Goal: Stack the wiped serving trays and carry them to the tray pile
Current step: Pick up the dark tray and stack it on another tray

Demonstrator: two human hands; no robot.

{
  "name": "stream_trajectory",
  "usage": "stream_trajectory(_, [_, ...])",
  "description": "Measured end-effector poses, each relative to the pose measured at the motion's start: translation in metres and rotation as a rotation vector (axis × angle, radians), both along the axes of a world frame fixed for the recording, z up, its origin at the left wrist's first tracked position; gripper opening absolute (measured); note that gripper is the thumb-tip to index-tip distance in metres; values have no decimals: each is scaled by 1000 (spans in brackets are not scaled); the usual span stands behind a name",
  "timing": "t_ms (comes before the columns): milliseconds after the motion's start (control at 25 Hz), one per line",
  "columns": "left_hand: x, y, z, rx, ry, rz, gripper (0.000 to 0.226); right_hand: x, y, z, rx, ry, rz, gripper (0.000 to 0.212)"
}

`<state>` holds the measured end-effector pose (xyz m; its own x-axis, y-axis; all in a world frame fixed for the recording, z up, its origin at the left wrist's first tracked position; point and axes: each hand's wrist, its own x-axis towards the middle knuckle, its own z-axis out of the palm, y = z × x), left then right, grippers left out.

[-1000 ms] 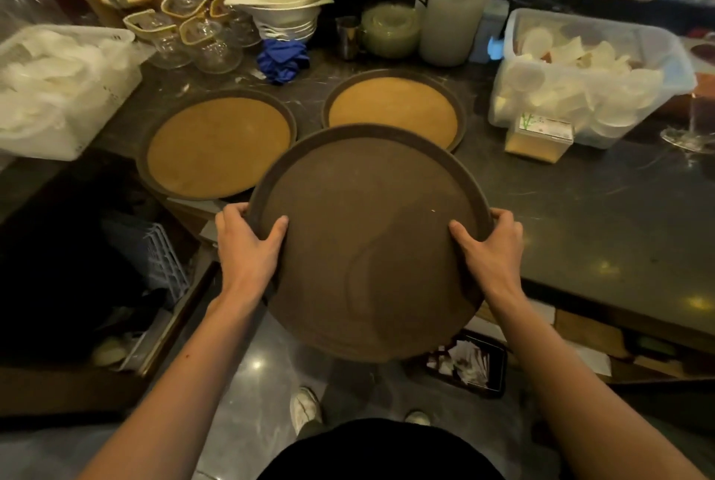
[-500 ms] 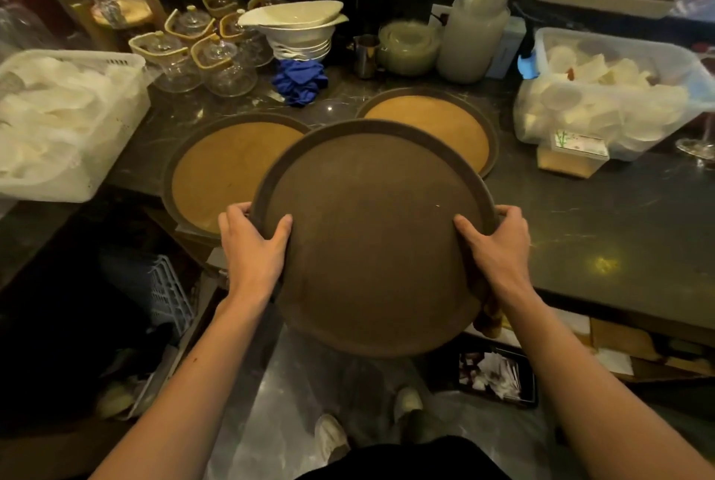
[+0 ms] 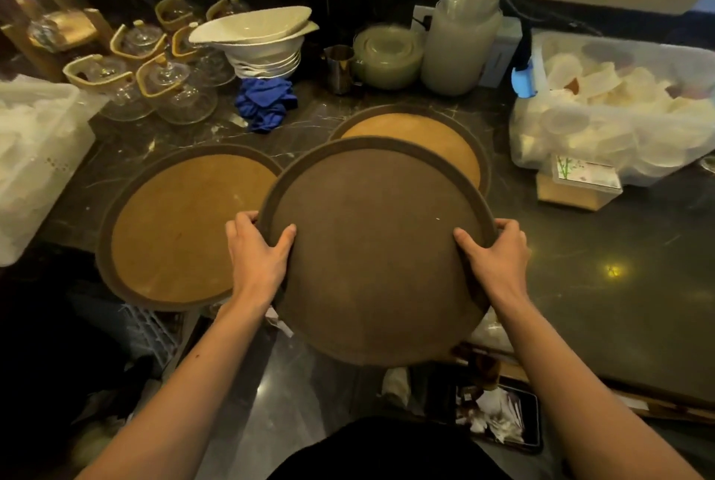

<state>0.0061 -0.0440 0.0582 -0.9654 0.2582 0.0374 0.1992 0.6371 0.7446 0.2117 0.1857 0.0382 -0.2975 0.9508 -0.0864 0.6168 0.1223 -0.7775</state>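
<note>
I hold a round dark brown tray (image 3: 375, 247) in the air over the counter's front edge. My left hand (image 3: 257, 257) grips its left rim and my right hand (image 3: 493, 257) grips its right rim, thumbs on top. Two more round trays with tan cork-like surfaces lie flat on the dark counter. The left tray (image 3: 182, 228) sits beside my left hand and juts over the counter edge. The far tray (image 3: 418, 131) is partly hidden behind the held tray.
A blue cloth (image 3: 267, 102), stacked white bowls (image 3: 263, 42), glass teapots (image 3: 154, 69), a metal cup (image 3: 340, 67) and frosted jars (image 3: 460, 46) line the back. White bins stand at left (image 3: 35, 154) and right (image 3: 619, 123). A small box (image 3: 580, 183) sits below the right bin.
The held tray has moved forward over the counter and now covers more of the far tray. Both hands keep the same grip on its rim.
</note>
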Motion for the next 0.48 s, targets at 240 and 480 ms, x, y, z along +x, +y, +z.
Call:
stream_trajectory(240, [-21, 69, -17, -37, 0, -7, 55, -19, 72, -17, -38, 0, 7, 65])
stream_trajectory(480, [-51, 122, -30, -41, -8, -51, 53, -42, 110, -31, -46, -32, -57, 66])
